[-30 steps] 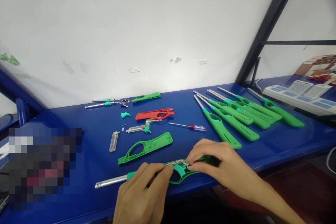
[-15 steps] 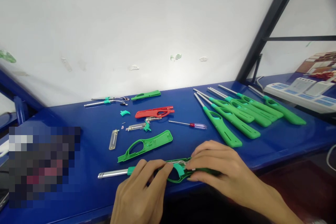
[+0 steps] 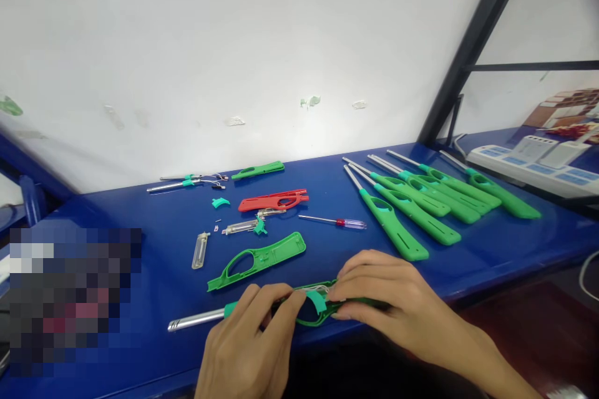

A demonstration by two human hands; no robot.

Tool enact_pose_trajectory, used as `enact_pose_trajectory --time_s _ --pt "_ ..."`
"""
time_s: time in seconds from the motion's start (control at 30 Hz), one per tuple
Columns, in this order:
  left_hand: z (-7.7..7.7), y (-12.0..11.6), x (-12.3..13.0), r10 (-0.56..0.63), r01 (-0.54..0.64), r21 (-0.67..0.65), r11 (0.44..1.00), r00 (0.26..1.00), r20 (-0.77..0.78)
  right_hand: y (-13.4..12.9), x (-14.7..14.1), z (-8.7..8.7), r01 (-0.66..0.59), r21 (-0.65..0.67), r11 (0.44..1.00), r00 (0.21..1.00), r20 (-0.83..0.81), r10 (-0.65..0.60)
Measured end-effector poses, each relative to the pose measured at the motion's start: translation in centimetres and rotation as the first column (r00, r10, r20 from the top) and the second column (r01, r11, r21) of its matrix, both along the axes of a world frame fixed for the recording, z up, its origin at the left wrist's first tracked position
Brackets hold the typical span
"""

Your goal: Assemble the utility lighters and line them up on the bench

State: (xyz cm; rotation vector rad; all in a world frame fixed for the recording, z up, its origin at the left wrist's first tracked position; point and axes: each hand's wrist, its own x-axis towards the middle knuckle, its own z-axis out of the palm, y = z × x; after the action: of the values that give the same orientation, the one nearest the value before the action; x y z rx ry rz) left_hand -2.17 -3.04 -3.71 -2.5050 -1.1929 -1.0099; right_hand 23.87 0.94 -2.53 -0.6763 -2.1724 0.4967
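Observation:
At the table's front edge, both hands are on an opened green gas lighter (image 3: 311,322) with a long metal tube pointing left. My left hand (image 3: 253,333) is closed around its neck, fingers bent near the teal trigger (image 3: 316,302). Gripping the handle end is my right hand (image 3: 381,290), its thumb below and fingertips above, beside the trigger and thin white wires. The fingers hide most of the parts inside. Just behind lies a loose green handle half (image 3: 262,260), hollow side up. A screwdriver (image 3: 350,223) with a clear and red handle rests farther back.
Several assembled green lighters (image 3: 397,224) lie at the right. A red handle shell (image 3: 274,200), clear fuel tanks (image 3: 200,250), a loose teal trigger (image 3: 220,202) and metal tubes with wires (image 3: 175,185) lie behind and left. A white power strip (image 3: 533,165) stands far right.
The lighter's metal tube tip has dipped slightly toward me and left. Both hands keep their grip in nearly the same place; the whole view has shifted a little.

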Motion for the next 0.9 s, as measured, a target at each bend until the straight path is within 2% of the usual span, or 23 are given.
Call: enact_pose_trajectory --time_s 0.17,0.37,0.77,0.9 --pt "0.47 -0.21 0.14 0.010 -0.011 -0.017 1.000 0.999 -0.032 -0.08 0.02 -0.02 -0.017 -0.019 1.000 1.000 -0.012 0.017" --pt "0.40 -0.15 0.10 0.001 -0.002 -0.014 1.000 0.999 -0.033 -0.26 0.26 -0.11 0.030 -0.120 0.992 0.999 -0.022 -0.033" --pt "0.31 -0.04 0.14 -0.004 0.005 -0.094 0.996 1.000 0.019 -0.15 0.15 -0.03 0.006 -0.097 0.995 1.000 -0.028 -0.009" --pt "0.32 -0.08 0.13 -0.017 0.015 -0.106 0.994 1.000 -0.018 -0.13 0.15 -0.03 0.000 -0.082 0.997 0.999 -0.036 -0.003"
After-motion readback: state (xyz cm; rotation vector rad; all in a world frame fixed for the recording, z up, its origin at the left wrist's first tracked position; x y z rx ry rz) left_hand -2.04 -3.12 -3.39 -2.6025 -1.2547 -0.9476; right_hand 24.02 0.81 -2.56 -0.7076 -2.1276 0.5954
